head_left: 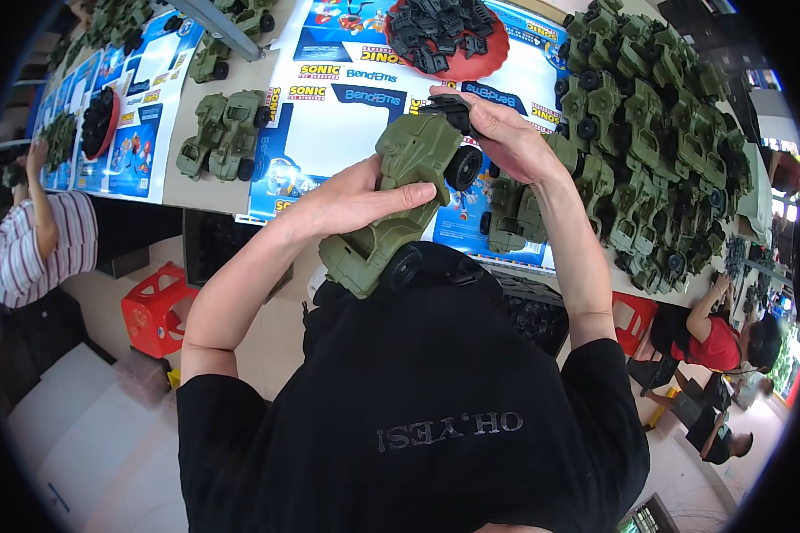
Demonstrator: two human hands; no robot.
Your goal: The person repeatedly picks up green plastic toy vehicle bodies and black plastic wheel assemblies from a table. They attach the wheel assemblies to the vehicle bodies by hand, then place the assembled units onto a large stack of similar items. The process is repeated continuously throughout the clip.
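My left hand [364,197] is wrapped round an olive-green toy truck [406,155] with black wheels, its thumb lying across the body. The truck is tilted above the near edge of the table. At its front end, my right hand [511,133] pinches a small black plastic part [453,111] against the green body. Whether that part is fixed to the truck I cannot tell. Beyond my hands, a red plate [493,55] holds a heap of similar black parts [436,34].
Many green toy trucks [636,133] are packed together on the right. Two more trucks [224,133] stand left of the printed sheet [329,138]. A metal post [218,28] rises at the back left. A person in a striped shirt [49,240] works at left; a red stool [157,306] stands nearby.
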